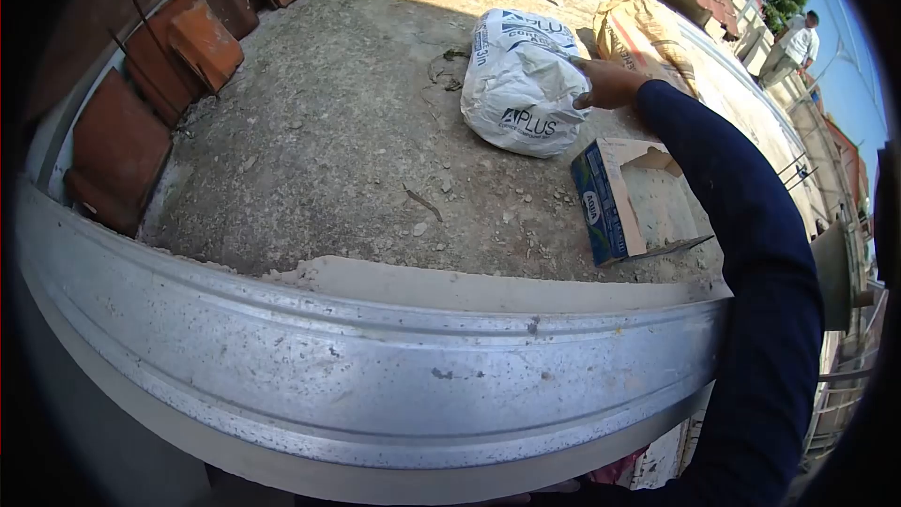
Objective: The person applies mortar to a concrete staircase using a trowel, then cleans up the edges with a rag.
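Note:
My right hand (pixel 614 84) reaches out in a dark blue sleeve and grips the near right side of a white bag (pixel 507 94) printed with "PLUS" in blue. The thumb and a finger press into its crumpled plastic. The bag sits bulging on the rough concrete surface (pixel 357 131). Just below my forearm lies an open cardboard box (pixel 605 202) with a blue side marked "AQUA". Behind my hand stands a brown and yellow cement sack (pixel 648 33). My left hand does not show.
A silvery metal channel (pixel 422 376) crosses the near edge. Reddish clay tiles (pixel 117 145) lean along the left. Thin wires stick up there. Far right, another person (pixel 793 52) stands beyond the wall. Small rubble and debris lie on the concrete.

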